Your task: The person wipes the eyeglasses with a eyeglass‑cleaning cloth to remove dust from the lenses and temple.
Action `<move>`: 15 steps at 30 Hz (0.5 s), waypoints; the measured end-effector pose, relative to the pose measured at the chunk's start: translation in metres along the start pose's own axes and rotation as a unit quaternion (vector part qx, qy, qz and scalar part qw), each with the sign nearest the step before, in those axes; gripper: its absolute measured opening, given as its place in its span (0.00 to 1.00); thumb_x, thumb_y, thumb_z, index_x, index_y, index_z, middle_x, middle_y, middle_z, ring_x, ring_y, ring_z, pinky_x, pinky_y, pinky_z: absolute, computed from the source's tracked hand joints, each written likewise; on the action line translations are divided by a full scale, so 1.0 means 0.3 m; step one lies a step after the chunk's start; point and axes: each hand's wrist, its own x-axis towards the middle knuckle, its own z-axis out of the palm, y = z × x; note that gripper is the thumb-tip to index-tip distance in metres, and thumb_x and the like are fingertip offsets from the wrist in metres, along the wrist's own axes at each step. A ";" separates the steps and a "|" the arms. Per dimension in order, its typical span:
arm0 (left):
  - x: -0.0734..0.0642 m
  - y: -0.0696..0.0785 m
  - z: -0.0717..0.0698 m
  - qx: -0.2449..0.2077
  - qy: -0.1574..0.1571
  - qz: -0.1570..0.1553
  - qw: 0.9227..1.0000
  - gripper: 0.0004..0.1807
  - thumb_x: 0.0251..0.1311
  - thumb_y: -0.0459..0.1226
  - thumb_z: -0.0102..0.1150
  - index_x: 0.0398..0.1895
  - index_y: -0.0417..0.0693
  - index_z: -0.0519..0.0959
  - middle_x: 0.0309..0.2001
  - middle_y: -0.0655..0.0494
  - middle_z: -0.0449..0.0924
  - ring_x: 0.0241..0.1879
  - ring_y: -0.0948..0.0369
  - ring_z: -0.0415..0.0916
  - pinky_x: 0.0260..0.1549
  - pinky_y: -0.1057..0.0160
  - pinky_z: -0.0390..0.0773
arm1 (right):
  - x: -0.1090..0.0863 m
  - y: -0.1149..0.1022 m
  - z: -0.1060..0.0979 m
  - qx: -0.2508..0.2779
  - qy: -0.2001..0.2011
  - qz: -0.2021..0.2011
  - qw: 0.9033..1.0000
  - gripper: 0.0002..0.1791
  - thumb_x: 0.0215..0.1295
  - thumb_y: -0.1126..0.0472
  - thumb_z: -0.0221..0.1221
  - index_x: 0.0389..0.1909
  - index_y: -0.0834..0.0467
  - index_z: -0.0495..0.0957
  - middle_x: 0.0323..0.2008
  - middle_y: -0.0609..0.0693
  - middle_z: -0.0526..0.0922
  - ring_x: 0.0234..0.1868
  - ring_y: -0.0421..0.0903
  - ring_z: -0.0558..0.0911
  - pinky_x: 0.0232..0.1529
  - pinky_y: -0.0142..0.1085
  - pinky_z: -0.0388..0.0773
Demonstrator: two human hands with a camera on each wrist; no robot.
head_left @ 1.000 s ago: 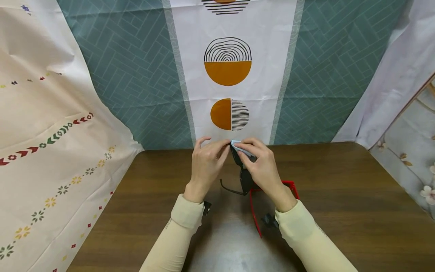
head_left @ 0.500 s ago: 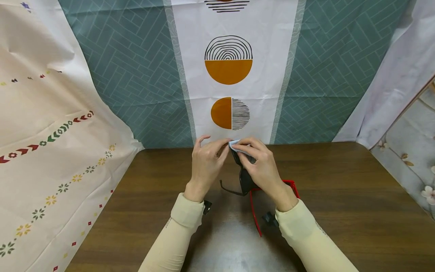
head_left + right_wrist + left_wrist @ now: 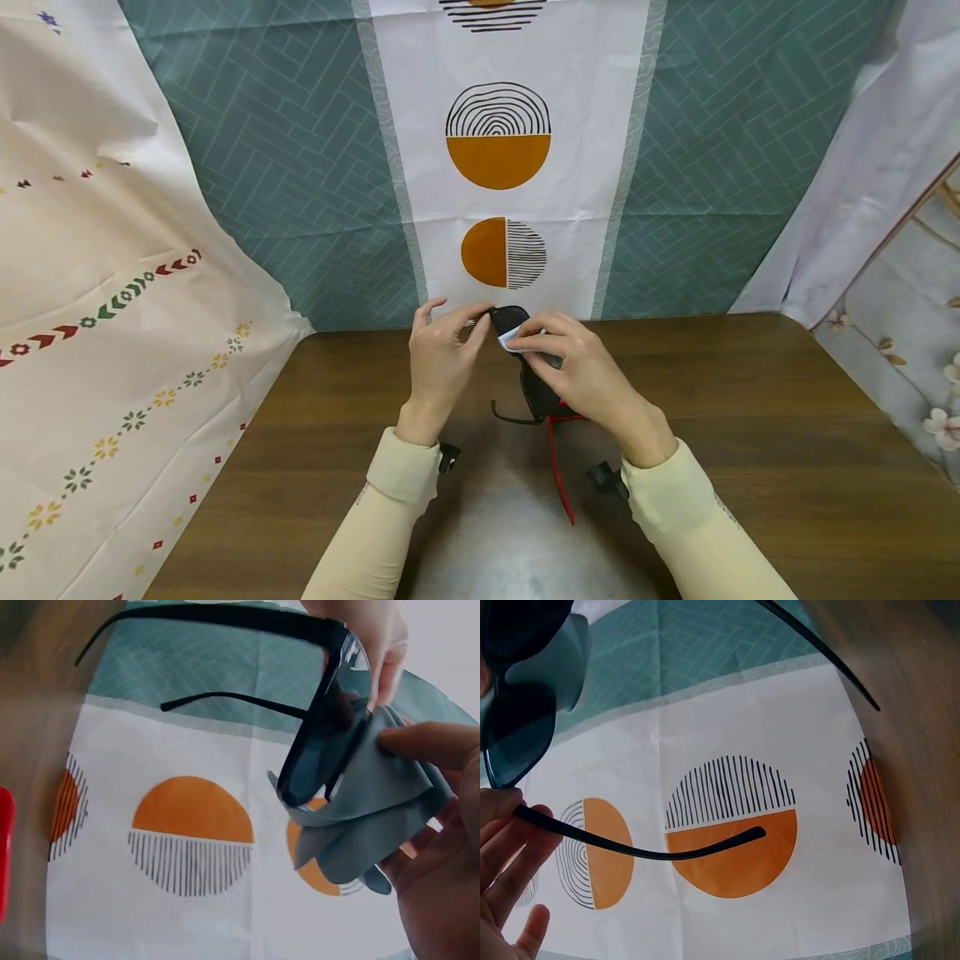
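Black sunglasses (image 3: 538, 393) are held up over the table with both arms unfolded. The left hand (image 3: 441, 358) pinches them between thumb and fingertips at one outer corner, where an arm (image 3: 641, 853) meets the frame. A light blue cloth (image 3: 510, 337) is folded over the lens on that side, pinched by the thumb and fingers of the right hand (image 3: 581, 362). In the right wrist view, the cloth (image 3: 367, 817) hangs in loose folds against the lens, with the right thumb pressing on it. The right hand partly covers the sunglasses in the head view.
A thin red-edged object (image 3: 558, 475) lies on the brown wooden table (image 3: 787, 433) below the sunglasses, partly hidden by the right hand and forearm. Behind the table hangs a green and white patterned cloth (image 3: 525, 183). A cream patterned cloth (image 3: 112, 333) drapes at the left.
The right hand has drawn the blue cloth down from the outer edge of the lens, baring its upper part. The left hand keeps its pinch, shifted slightly left. The red-edged object is more covered.
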 end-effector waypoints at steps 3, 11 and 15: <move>0.001 -0.008 -0.004 -0.013 0.006 -0.016 1.000 0.07 0.65 0.30 0.69 0.44 0.41 0.90 0.35 0.50 0.91 0.17 0.59 0.83 0.63 0.47 0.71 | -0.001 -0.001 -0.015 0.002 -0.023 0.000 1.000 0.14 0.59 0.78 0.70 0.43 0.61 0.90 0.46 0.53 0.84 0.48 0.51 0.81 0.44 0.42 0.81; 0.002 -0.019 -0.005 -0.037 0.004 -0.033 0.999 0.07 0.66 0.30 0.68 0.45 0.41 0.90 0.39 0.50 0.91 0.23 0.58 0.86 0.65 0.48 0.70 | -0.001 0.012 -0.090 0.173 -0.035 0.223 0.959 0.10 0.69 0.68 0.66 0.48 0.60 0.90 0.48 0.52 0.86 0.46 0.48 0.82 0.43 0.33 0.80; 0.005 -0.014 0.000 -0.048 -0.006 -0.027 0.998 0.08 0.66 0.29 0.67 0.46 0.41 0.89 0.40 0.50 0.91 0.24 0.57 0.86 0.66 0.49 0.69 | 0.008 0.025 -0.116 0.208 0.046 0.304 0.929 0.11 0.69 0.67 0.66 0.49 0.63 0.89 0.45 0.55 0.88 0.42 0.48 0.81 0.40 0.33 0.79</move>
